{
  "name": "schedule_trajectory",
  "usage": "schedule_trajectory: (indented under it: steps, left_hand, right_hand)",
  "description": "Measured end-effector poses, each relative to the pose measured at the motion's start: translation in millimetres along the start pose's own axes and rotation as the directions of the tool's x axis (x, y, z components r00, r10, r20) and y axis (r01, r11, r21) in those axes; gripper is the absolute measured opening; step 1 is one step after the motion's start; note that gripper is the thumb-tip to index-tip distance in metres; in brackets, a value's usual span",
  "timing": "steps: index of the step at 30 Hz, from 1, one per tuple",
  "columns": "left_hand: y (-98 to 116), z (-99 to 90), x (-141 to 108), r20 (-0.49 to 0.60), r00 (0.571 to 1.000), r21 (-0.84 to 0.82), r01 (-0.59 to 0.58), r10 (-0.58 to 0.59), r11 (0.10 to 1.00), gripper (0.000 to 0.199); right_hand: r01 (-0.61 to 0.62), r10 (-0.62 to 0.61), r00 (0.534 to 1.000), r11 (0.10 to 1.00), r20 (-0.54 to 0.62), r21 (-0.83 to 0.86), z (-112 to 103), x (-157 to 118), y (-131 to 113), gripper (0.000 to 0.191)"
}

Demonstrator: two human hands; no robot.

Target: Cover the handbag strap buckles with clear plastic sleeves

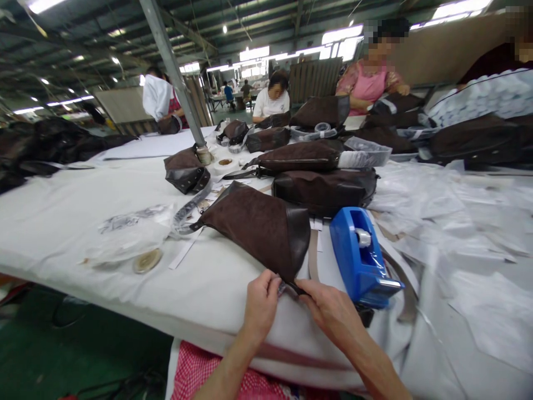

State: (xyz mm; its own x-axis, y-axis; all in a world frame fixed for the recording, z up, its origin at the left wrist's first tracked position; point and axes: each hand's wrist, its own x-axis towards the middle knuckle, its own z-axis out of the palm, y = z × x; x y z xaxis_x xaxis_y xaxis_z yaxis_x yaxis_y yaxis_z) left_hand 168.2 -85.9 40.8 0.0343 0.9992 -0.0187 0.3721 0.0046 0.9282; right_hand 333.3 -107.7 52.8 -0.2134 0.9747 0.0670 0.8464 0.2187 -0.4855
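A dark brown bag (260,225) with black leather-like ends lies on the white-covered table (83,194), its near corner at the table's front edge. My left hand (262,294) is closed, pinching a small piece of clear plastic (281,287) beside that corner. Just to the right, my right hand (322,300) has its thumb and fingers closed on a thin dark strap end (296,289) of the bag. A strap wrapped in clear plastic (187,214) runs from the bag's far left corner.
A blue tape dispenser (360,255) stands right of my right hand. More brown bags (325,189) lie behind. A metal post (172,69) rises at the back. Clear plastic sheets (458,211) cover the right side. Several people work beyond the table.
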Motion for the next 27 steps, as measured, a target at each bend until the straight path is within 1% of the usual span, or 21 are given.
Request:
schedule_trajectory:
  steps: [1,2,3,4,5,6,7,8,9,10,11,12,13,14,15,17,18,20,23,25,27]
  left_hand:
    - [1.3,0.0,-1.5,-0.025,0.999,0.017,-0.025,0.025,1.000,0.025]
    - [2.5,-0.4,-3.0,-0.039,0.999,0.017,-0.034,0.034,0.999,0.026]
    - [3.2,-1.1,-4.3,-0.042,0.999,0.002,-0.026,0.026,1.000,0.026]
    - [3.4,-2.0,-5.5,-0.037,0.999,-0.020,-0.008,0.007,1.000,0.026]
    - [3.0,-2.9,-6.6,-0.029,0.999,-0.040,0.013,-0.014,0.999,0.026]
    - [2.1,-3.8,-7.6,-0.020,0.999,-0.057,0.035,-0.036,0.998,0.025]
    - [0.7,-4.8,-8.6,-0.013,0.998,-0.074,0.058,-0.059,0.996,0.025]
    - [-0.8,-5.7,-9.6,-0.006,0.997,-0.090,0.081,-0.082,0.993,0.024]
    - [-2.1,-6.7,-10.7,-0.003,0.995,-0.104,0.103,-0.104,0.989,0.024]
    - [-3.2,-7.7,-11.7,-0.002,0.992,-0.117,0.122,-0.123,0.986,0.024]
    - [-3.8,-9.0,-12.8,-0.003,0.990,-0.127,0.138,-0.139,0.982,0.024]
    - [-3.8,-10.3,-13.9,-0.006,0.989,-0.131,0.147,-0.149,0.980,0.024]
    - [-3.4,-11.8,-15.0,-0.011,0.989,-0.121,0.144,-0.147,0.982,0.024]
    - [-2.7,-13.3,-16.0,-0.019,0.991,-0.097,0.132,-0.134,0.987,0.024]
    - [-2.0,-14.7,-17.0,-0.026,0.993,-0.065,0.111,-0.113,0.992,0.024]
    - [-1.3,-16.8,-18.8,-0.027,0.997,-0.001,0.071,-0.071,0.997,0.024]
    - [-1.6,-17.4,-19.5,-0.024,0.998,0.019,0.059,-0.059,0.998,0.024]
    - [-2.9,-17.7,-20.7,-0.014,0.998,0.031,0.057,-0.056,0.998,0.024]
    - [-5.1,-17.0,-21.6,-0.016,0.998,0.048,0.064,-0.063,0.997,0.024]
    - [-5.5,-16.4,-21.6,-0.023,0.998,0.061,0.066,-0.065,0.996,0.024]
    - [-5.3,-15.3,-21.2,-0.028,0.998,0.067,0.066,-0.065,0.996,0.023]
  right_hand:
    - [0.001,0.000,0.998,1.000,-0.059,0.030,0.2,-2.8,-2.7,0.030]
    - [0.005,0.006,0.990,0.997,-0.142,0.081,0.7,-6.6,-6.4,0.030]
    - [0.010,0.026,0.973,0.988,-0.228,0.154,1.9,-11.4,-11.2,0.028]
    - [0.006,0.068,0.956,0.968,-0.286,0.249,3.9,-16.9,-16.9,0.026]
    - [-0.014,0.126,0.949,0.933,-0.290,0.360,6.7,-22.7,-23.4,0.025]
    - [-0.062,0.194,0.955,0.872,-0.226,0.485,10.4,-28.4,-30.5,0.026]
    - [-0.144,0.258,0.961,0.776,-0.101,0.614,14.8,-33.6,-37.9,0.030]
    - [-0.250,0.291,0.954,0.639,0.072,0.728,19.7,-37.9,-45.6,0.033]
    - [-0.361,0.283,0.926,0.468,0.250,0.807,24.9,-41.0,-53.2,0.037]
    - [-0.461,0.237,0.883,0.281,0.404,0.842,30.1,-42.8,-60.5,0.045]
    - [-0.533,0.175,0.841,0.098,0.512,0.841,34.9,-43.3,-67.0,0.054]
    - [-0.569,0.130,0.810,-0.058,0.571,0.820,39.0,-42.4,-72.6,0.062]
    - [-0.567,0.129,0.797,-0.176,0.590,0.805,42.4,-40.2,-76.9,0.067]
    - [-0.534,0.175,0.793,-0.261,0.583,0.804,44.9,-36.9,-79.6,0.068]
    - [-0.485,0.255,0.784,-0.320,0.567,0.814,46.5,-32.7,-80.8,0.068]
    - [-0.389,0.414,0.737,-0.386,0.534,0.836,47.8,-22.8,-79.4,0.064]
    - [-0.359,0.462,0.710,-0.413,0.532,0.837,47.9,-17.7,-77.6,0.062]
    - [-0.323,0.487,0.674,-0.482,0.555,0.815,48.2,-8.7,-74.2,0.057]
    - [-0.267,0.494,0.645,-0.568,0.582,0.778,49.8,0.5,-73.4,0.052]
    - [-0.249,0.518,0.623,-0.579,0.586,0.776,51.1,4.2,-75.7,0.047]
    - [-0.242,0.549,0.604,-0.565,0.578,0.789,51.8,6.7,-78.4,0.042]
